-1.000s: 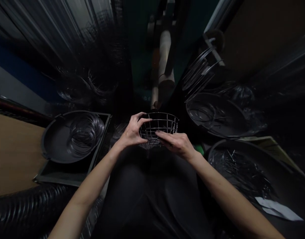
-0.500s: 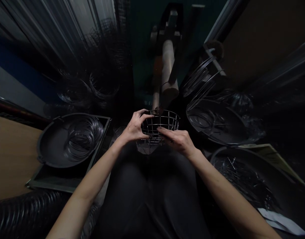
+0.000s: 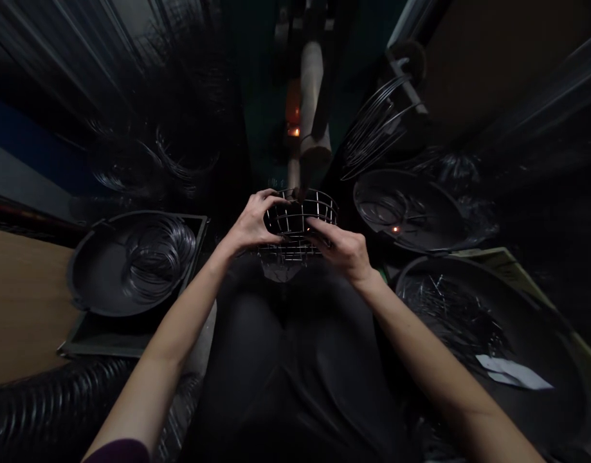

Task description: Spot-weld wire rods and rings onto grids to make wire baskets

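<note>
A round wire basket of thin metal rods is in the middle of the head view, above my lap. My left hand grips its left side, thumb and fingers curved around the rim and wires. On the near right side, my right hand has its fingers pressed together at the wires; a tiny orange glow shows by the fingertips. The lower rod of a machine reaches down to the basket's far rim, under a thick pale cylinder. Where rod and wire meet is too dark to make out.
To the left, a black pan holds coiled wire rings. On the right, one pan has wire rings and another short wire pieces and white paper strips. Wire hoops hang above them. A ribbed black hose lies lower left.
An orange glow and sparks have appeared at the machine and above the right pan. My hands and the basket sit slightly higher in view; the right fingers still touch the wires.
</note>
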A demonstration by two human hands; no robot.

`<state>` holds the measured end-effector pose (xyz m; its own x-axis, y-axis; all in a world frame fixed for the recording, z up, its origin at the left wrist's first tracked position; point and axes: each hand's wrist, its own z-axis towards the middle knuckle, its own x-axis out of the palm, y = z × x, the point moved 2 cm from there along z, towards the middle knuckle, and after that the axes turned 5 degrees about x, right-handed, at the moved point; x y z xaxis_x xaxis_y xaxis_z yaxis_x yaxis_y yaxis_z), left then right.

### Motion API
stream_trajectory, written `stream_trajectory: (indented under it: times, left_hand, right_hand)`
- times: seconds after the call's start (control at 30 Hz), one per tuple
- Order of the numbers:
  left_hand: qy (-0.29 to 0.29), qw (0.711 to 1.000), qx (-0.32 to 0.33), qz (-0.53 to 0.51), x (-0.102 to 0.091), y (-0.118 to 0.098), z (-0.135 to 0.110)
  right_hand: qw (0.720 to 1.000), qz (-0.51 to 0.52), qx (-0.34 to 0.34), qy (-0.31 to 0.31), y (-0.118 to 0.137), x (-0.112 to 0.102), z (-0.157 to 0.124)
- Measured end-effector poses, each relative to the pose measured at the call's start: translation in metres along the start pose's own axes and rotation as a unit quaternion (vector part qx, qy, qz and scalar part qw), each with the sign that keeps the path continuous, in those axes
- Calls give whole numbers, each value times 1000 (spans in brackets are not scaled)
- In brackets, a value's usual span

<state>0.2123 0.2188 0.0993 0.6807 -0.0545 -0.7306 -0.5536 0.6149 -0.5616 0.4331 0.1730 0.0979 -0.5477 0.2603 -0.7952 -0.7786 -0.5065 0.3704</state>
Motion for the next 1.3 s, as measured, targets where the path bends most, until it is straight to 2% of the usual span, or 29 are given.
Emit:
stream_trajectory:
  times: [0.07,0.13,0.23,0.47,0.63,0.87,0.97,1.07,1.17,1.23,1.3]
  left_hand:
    - [4,1000,-8,-5,-1,2,2]
    - [-1,1000,-13,-4,-2,5,7]
    - [-12,1000,-19,1,-4,13,16]
    - [4,1000,-11,-5,-4,23,27]
    - [9,999,-41,-12,-8,32,40]
    - [8,999,-46,-12,-14,42,54]
    - [4,1000,-21,-19,-13,42,55]
    - [-19,998,-2,-52,-9,48,47]
    - [-57,991,-31,-121,3,66,22]
    - [-54,978,-82,-186,19,82,-1]
    - [-54,959,-136,-244,36,95,-19]
  right_hand:
    - [997,-22,52,-59,1,-3,-4]
    - [992,-38,85,-88,1,-3,-3]
    - [990,-32,110,-83,-2,0,8]
    - [988,-8,141,-65,-7,2,23]
    - [983,-24,170,-68,-13,7,39]
    - [985,-13,149,-89,-17,11,57]
    - [983,-21,170,-66,-14,10,58]
    - [978,0,197,-65,-14,-3,51]
    - [962,109,241,-65,-24,-26,29]
    - [932,214,292,-21,-33,-38,5]
    - [882,312,349,51,-39,-41,-22]
